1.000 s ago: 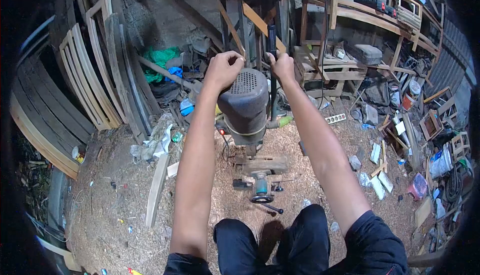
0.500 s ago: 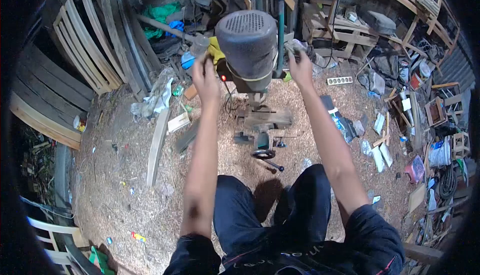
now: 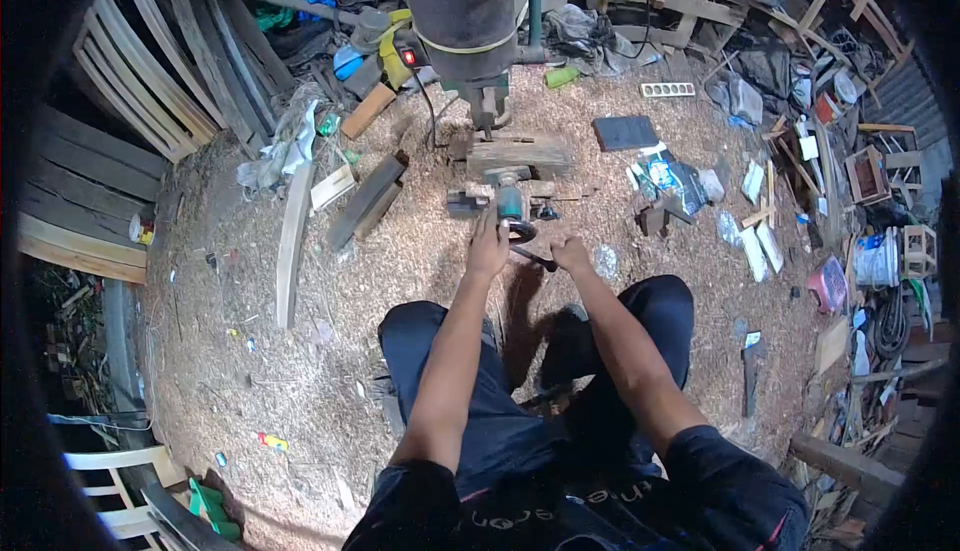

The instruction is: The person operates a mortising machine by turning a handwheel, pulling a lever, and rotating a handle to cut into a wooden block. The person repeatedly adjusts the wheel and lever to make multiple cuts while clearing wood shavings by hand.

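A drilling machine stands in front of me, its dark motor housing [image 3: 455, 11] at the top and the chuck [image 3: 487, 111] below. A rough wooden block [image 3: 520, 154] lies under the chuck. Nearer to me is a green-bodied vise [image 3: 510, 199] with a black handwheel [image 3: 520, 232]. My left hand [image 3: 488, 246] is at the left rim of this wheel, fingers reaching up along it and partly hidden. My right hand [image 3: 572, 256] is closed, right beside the end of the black lever [image 3: 535, 259]. Whether it grips the lever cannot be made out.
Wood shavings cover the floor [image 3: 270, 371]. Dark timber pieces [image 3: 368, 201] and a long board [image 3: 293, 251] lie left of the machine. A white power strip [image 3: 667, 90] and a dark flat block [image 3: 625, 133] lie to the right. Curved slats [image 3: 150, 81] lean at the left.
Both hands have come down from beside the motor housing to the handwheel and lever. The view has tilted downward, and the lever now sits at a different angle.
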Demonstrator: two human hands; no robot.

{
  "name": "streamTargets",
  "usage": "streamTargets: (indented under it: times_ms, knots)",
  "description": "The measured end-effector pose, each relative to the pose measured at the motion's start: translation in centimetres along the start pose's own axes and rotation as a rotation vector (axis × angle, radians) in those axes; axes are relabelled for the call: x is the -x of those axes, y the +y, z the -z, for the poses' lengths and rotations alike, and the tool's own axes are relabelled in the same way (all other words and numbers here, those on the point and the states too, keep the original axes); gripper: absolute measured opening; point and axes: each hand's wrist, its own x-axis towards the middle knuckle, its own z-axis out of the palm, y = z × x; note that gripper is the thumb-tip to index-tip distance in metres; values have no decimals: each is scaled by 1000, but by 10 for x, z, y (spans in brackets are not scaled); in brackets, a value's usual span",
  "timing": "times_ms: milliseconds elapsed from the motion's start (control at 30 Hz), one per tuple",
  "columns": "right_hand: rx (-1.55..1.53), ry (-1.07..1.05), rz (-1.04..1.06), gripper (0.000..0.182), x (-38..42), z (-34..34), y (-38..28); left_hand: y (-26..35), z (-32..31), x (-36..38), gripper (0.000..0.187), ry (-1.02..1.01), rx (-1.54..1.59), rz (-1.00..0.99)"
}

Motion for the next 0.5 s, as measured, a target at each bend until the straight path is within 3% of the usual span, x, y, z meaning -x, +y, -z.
streamTargets:
  times_ms: [67, 200, 433, 500]
  knots:
    - [128, -137, -172, 61, 3, -20, 35, 4, -5, 24, 57, 13, -27, -6]
    - [203, -288, -67, 62, -7, -51, 57, 9, -2, 25, 66, -53, -17, 8]
    - [185, -144, -36, 41, -17, -83, 87, 15, 15, 34, 77, -231, 31, 63]
    - [239, -120, -12, 43, -16, -81, 86, 21, 22, 39, 78, -284, 49, 83]
